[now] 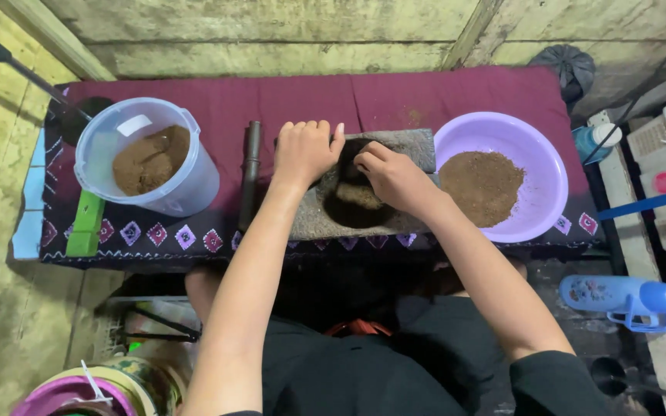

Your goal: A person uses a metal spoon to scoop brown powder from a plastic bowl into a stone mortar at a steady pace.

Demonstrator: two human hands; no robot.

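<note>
Maroon cloth-covered table (456,96); both hands, left hand (304,150) and right hand (391,176), curl closed on a grinding roller (358,192) lying crosswise over the stone slab (410,142); grip firm.

Both hands (348,162) on grinding stone (364,185)

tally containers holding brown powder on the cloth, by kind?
Clear plastic bucket: 1
Purple plastic bowl: 1
Grey stone grinding slab, under the left hand and right hand: 1
Total: 3
</note>
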